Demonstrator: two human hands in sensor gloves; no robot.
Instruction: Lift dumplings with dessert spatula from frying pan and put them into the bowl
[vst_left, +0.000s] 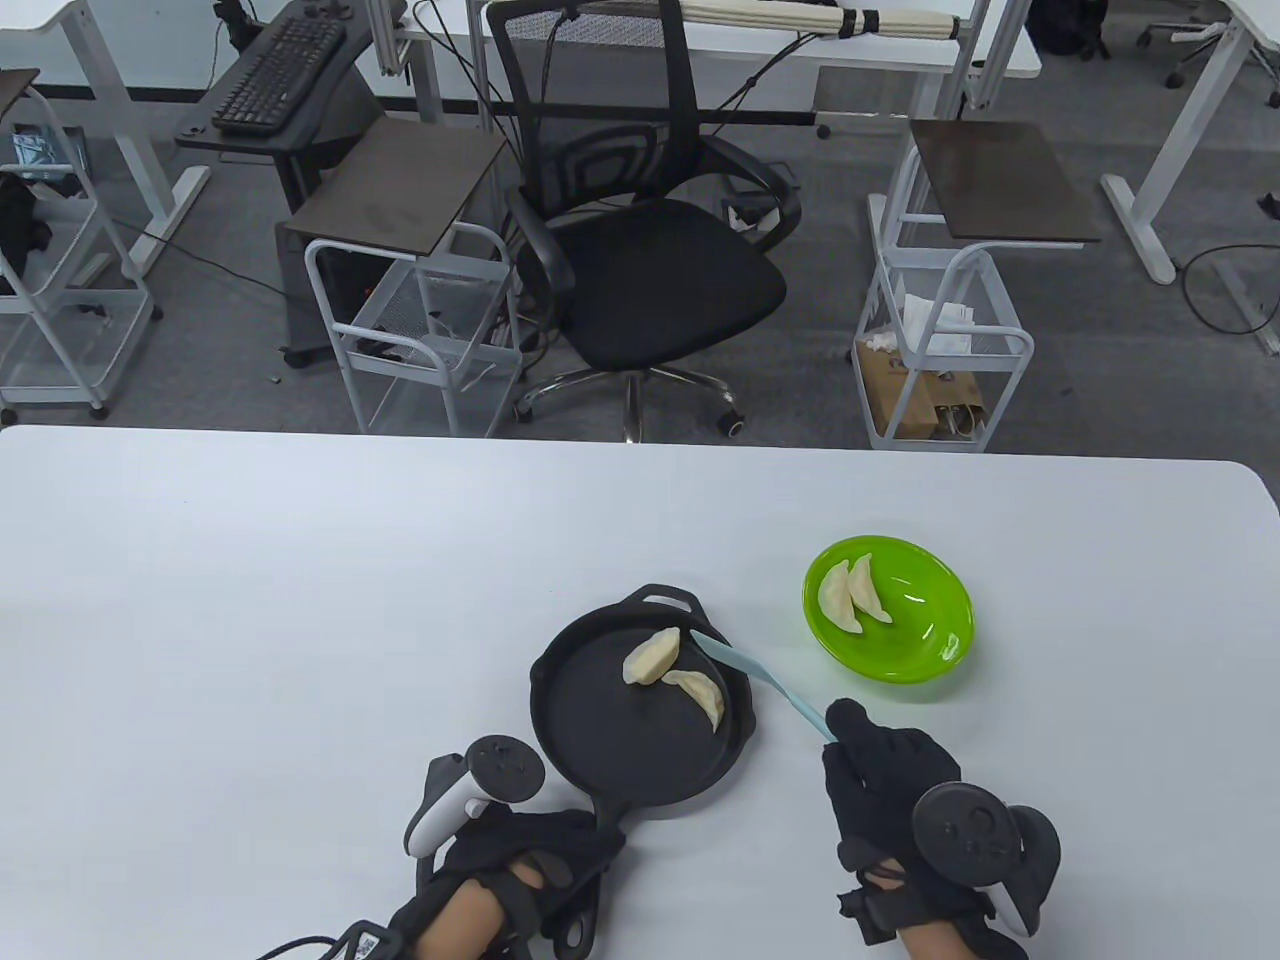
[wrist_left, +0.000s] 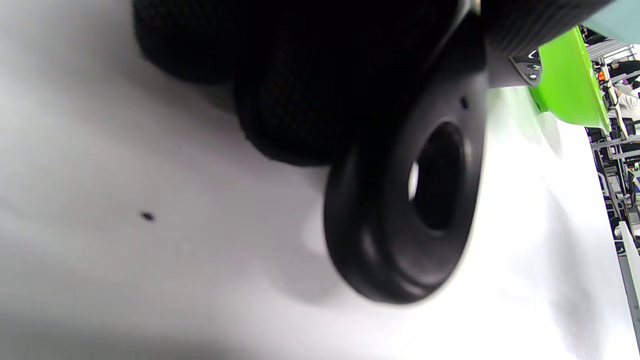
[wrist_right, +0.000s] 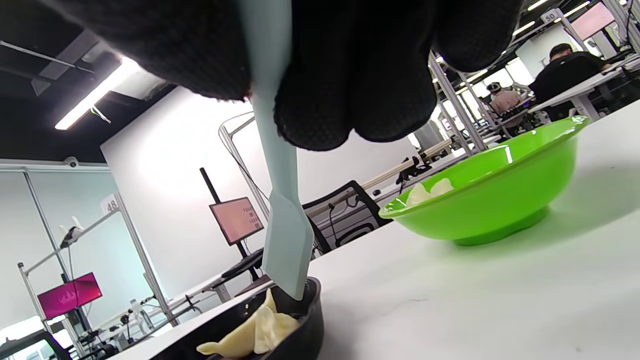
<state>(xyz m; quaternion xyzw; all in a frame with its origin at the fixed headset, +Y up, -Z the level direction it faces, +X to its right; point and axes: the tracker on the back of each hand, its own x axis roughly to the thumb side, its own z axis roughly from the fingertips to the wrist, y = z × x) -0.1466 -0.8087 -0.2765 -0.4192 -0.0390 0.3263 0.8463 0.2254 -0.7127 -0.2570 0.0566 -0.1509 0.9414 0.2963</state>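
A black frying pan (vst_left: 600, 740) sits on the white table with two pale dumplings (vst_left: 653, 656) (vst_left: 701, 693) in its far right part. My left hand (vst_left: 530, 865) grips the pan's handle (wrist_left: 405, 210) at the near edge. My right hand (vst_left: 880, 775) holds a light blue dessert spatula (vst_left: 765, 680); its blade (wrist_right: 287, 245) dips over the pan's right rim, beside the dumplings (wrist_right: 255, 330). The green bowl (vst_left: 890, 620) stands right of the pan with two dumplings (vst_left: 850, 592) inside.
A black office chair (vst_left: 640, 250) and wire carts (vst_left: 420, 330) stand beyond the table's far edge. The bowl (wrist_right: 490, 200) lies close to the right of the spatula. People sit at desks in the background of the right wrist view.
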